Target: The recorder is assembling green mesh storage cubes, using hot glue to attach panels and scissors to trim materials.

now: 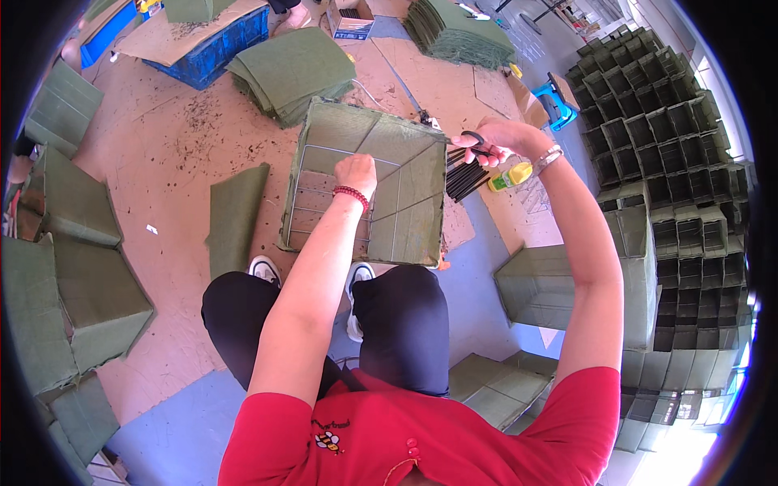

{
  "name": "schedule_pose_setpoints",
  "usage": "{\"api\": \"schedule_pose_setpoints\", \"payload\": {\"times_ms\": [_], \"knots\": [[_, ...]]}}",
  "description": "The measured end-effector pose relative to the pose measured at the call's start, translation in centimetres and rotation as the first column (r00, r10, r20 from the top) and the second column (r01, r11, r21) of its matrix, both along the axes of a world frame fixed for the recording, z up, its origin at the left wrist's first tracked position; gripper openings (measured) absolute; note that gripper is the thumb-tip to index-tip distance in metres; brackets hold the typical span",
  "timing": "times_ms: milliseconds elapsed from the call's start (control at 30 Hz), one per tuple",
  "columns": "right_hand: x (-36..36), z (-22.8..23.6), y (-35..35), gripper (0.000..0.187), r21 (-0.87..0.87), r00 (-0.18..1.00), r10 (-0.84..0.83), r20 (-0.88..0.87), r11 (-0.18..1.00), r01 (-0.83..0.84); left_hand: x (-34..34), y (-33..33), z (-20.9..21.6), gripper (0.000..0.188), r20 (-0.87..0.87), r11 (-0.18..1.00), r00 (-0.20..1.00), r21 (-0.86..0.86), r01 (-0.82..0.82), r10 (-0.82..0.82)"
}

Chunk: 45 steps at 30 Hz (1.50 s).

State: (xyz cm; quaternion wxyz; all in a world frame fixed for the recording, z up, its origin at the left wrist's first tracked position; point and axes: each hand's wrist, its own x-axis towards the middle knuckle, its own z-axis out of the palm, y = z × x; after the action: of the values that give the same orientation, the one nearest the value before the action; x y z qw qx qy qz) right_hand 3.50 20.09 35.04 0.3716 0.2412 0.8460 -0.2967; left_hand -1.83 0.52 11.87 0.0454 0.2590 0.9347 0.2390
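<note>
In front of my knees stands an open box (417, 190) of green fabric over a thin wire frame. My left hand (355, 174) is closed in a fist over the box's inside, near the wires; what its fingers hold, if anything, is hidden. Just past the box's right edge is my right hand (494, 144), with its fingers in the black handles of a pair of scissors (476, 142). Black rods (466, 180) and a yellow-green bottle (510, 176) lie below that hand.
Stacks of green fabric sheets (296, 69) lie beyond the box, beside a blue crate (203, 61). A folded green sheet (235, 215) is left of it. Green boxes stand at the left (97, 292) and right (535, 283); many more are piled (664, 121) at far right. Another person's hand (296, 18) shows at the top.
</note>
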Motion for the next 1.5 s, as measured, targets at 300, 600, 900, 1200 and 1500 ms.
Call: {"api": "schedule_pose_setpoints", "payload": {"times_ms": [300, 600, 900, 1200, 1500], "knots": [[4.0, -0.6, -1.3, 0.065, -0.328, 0.961, -0.261, 0.086, 0.904, 0.275, -0.8, -0.8, 1.1, 0.015, 0.034, 0.976, 0.981, -0.11, -0.186, 0.191], [7.3, -3.7, -2.0, 0.061, -0.613, 0.861, -0.483, 0.158, 0.636, 0.469, -0.7, -1.8, -0.9, 0.014, 0.119, 0.934, 0.971, -0.322, -0.158, 0.205], [12.7, -10.7, -3.6, 0.032, -0.426, 0.578, -0.482, -0.659, 0.872, 0.241, 2.6, 0.9, -0.3, 0.024, -0.06, 0.926, 0.998, -0.375, -0.038, 0.016], [13.5, -17.8, -7.1, 0.038, -0.561, 0.294, -0.617, -0.73, 0.787, 0.256, 2.7, 2.3, 1.6, 0.051, 0.442, 0.512, 0.725, 0.847, -0.144, -0.528], [13.4, -16.9, -7.2, 0.033, -0.555, 0.347, -0.621, -0.703, 0.784, 0.278, 1.0, -0.3, 2.3, 0.034, 0.457, 0.841, 0.712, 0.373, 0.391, -0.534]]}}
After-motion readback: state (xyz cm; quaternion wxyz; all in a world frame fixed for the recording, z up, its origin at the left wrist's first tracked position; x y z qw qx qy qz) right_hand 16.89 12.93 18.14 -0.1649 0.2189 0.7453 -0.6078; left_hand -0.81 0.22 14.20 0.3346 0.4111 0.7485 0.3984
